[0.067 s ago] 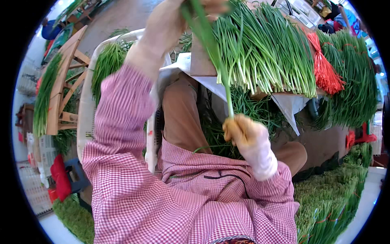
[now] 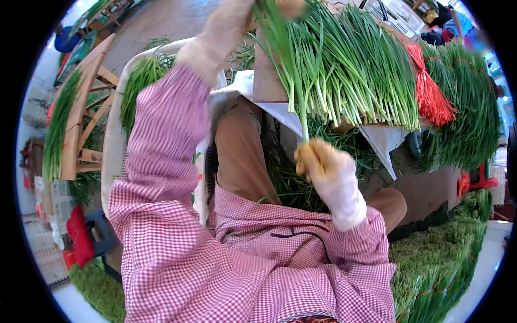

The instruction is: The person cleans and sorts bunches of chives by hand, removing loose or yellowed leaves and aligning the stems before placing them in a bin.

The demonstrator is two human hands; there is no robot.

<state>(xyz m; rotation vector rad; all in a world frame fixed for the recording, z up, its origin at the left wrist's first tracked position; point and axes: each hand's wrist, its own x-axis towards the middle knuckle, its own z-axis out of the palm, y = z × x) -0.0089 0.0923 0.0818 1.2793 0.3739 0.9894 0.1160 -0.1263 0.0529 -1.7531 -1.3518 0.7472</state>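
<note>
Pink-and-white checked cloth (image 2: pixel 237 258) fills the lower middle of the frame, and above it, at upper right, a wooden counter (image 2: pixel 267 86) carries a broad row of green stalks (image 2: pixel 355 70), pale ends toward the wearer. A white crate (image 2: pixel 110 161) stands at left of centre, with more greens (image 2: pixel 142 81) in it, and a tassel of red strands (image 2: pixel 433 91) lies at the right end of the row. Against the previous frame, the right hand (image 2: pixel 326 164) sits slightly higher and the left forearm has shifted a little to the right, so the slim green bunch (image 2: pixel 304 121) rides up with them, which suggests it is still being handled, not laid down. That bunch slants from upper centre down to the right hand, whose fingers are curled tight around its pale lower end. Its leafy end passes by the left hand (image 2: pixel 242 15) at the top edge; those fingers are blurred and partly cut off, so I cannot tell whether they grip.
</note>
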